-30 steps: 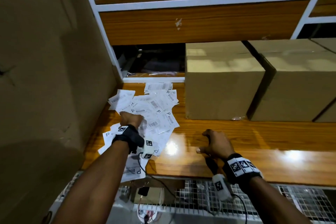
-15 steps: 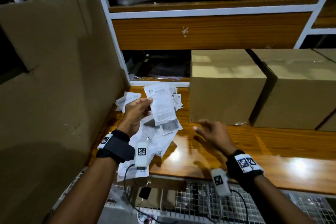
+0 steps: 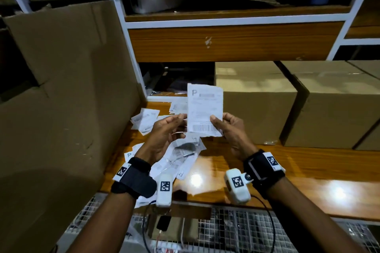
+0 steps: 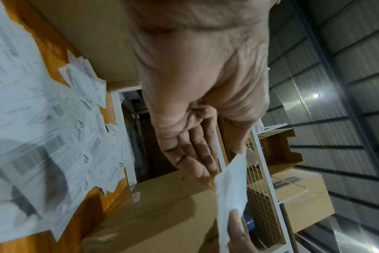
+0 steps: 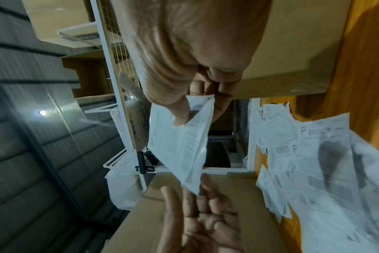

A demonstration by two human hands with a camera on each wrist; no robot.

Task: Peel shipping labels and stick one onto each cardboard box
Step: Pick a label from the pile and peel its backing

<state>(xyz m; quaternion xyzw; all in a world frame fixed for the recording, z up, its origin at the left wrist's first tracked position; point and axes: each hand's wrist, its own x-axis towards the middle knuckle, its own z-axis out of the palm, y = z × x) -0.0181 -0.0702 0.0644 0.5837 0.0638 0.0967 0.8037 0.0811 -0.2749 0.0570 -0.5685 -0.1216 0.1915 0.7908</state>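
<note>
Above the label pile (image 3: 178, 150), right hand (image 3: 232, 131) pinching shipping label (image 3: 205, 109), left hand (image 3: 164, 135) loose, fingertips touching its edge.

Glossy varnished wood desk (image 3: 308, 172); matt paper labels (image 3: 181, 156); matt brown cardboard boxes (image 3: 255, 109); white wire-mesh metal shelf (image 3: 236, 230) nearest

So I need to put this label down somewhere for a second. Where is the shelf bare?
The wooden shelf is bare along its front, before the cardboard boxes, right of the label pile. The left end beside the cardboard sheet is crowded with labels.
</note>
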